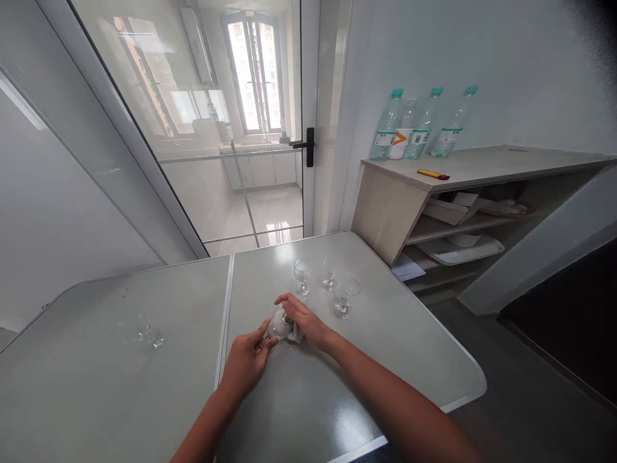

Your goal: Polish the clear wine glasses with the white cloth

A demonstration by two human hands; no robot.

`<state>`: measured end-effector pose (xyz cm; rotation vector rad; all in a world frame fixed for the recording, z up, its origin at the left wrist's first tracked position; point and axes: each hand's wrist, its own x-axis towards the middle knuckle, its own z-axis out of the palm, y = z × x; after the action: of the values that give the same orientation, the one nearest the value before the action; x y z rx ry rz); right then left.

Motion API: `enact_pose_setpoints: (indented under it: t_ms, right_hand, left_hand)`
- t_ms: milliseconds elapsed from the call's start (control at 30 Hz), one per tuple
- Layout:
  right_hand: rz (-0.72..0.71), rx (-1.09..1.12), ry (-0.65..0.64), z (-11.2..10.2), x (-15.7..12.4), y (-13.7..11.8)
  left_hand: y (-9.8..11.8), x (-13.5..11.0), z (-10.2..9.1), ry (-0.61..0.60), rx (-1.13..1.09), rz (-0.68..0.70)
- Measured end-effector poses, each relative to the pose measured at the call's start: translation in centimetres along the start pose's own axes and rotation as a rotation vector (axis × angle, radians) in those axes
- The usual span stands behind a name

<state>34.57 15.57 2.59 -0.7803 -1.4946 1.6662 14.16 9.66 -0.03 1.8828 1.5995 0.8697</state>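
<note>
Between my two hands is a small clear stemmed glass (279,326), tilted on its side above the table. My left hand (250,354) pinches it at the left end, thumb and fingers closed on it. With fingers curled, my right hand (304,321) presses a white cloth or tissue (295,333) against the glass's other end; the fingers partly cover both. Just beyond my right hand, three stemmed glasses stand upright: one glass (302,278) at the left, another (330,281) in the middle, a third (343,307) nearest.
On the table's left half are more clear glass pieces (152,337), too faint to count. A pale seam (226,308) divides the grey table (193,399). Beyond it are a glass door (250,193) and a shelf unit (385,206) bearing several bottles (419,132) and a yellow-red packet (432,174).
</note>
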Motion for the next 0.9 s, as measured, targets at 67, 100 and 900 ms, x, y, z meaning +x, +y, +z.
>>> enact_pose_setpoints:
  t_ms: [67, 100, 900]
  right_hand:
    - [-0.017, -0.111, 0.006, -0.1, 0.2, 0.5]
    - [-0.028, -0.171, 0.017, -0.1, 0.2, 0.7]
    - [-0.3, -0.172, -0.044, -1.1, -0.9, -0.7]
  left_hand:
    - [0.2, 0.3, 0.2, -0.121, -0.239, -0.132]
    - [0.2, 0.4, 0.3, -0.19, -0.366, -0.202]
    - [0.6, 0.1, -0.4, -0.015, -0.287, -0.047]
